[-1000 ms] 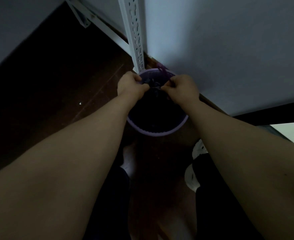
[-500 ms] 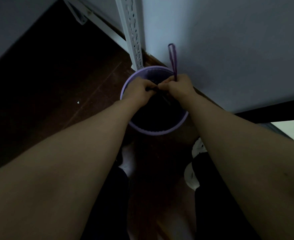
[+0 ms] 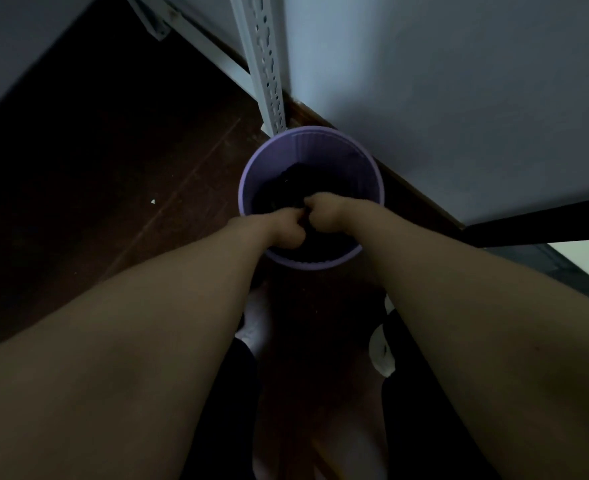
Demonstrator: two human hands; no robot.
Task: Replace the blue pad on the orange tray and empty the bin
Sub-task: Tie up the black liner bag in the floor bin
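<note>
- The purple bin (image 3: pixel 320 133) stands on the floor at the wall's foot, mouth up, straight ahead of both hands.
- Left hand (image 3: pixel 284 230) and right hand (image 3: pixel 326 214) meet inside its near rim, equally close, both curled on the dark bag (image 3: pixel 286 188).
- Earlier they gripped higher, with a purple drawstring loop upright; now no loop shows.
</note>
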